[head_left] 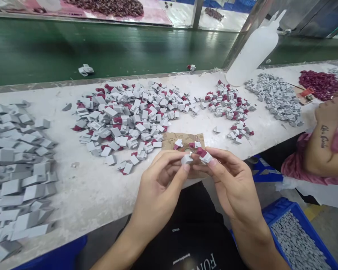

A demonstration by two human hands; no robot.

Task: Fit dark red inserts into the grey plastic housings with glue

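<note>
Between the thumb and fingers of my left hand [160,187] is a small grey plastic block [186,159]. My right hand [233,180] pinches a grey and dark red plastic piece [204,155], close beside the block but apart from it. Both hands are over the table's front edge, just above a piece of brown cardboard [169,139]. On the cardboard, behind my fingers, lie a few small grey and red pieces [178,143]. My fingers partly cover the cardboard and whatever else lies on it.
Grey-and-red pieces [129,116] form a large heap beyond my hands; grey blocks [14,165] cover the left. A white squeeze bottle [253,52] leans by a metal post. Behind runs a green conveyor belt [129,48]. A co-worker's arm [323,142] and a blue crate [304,240] are at right.
</note>
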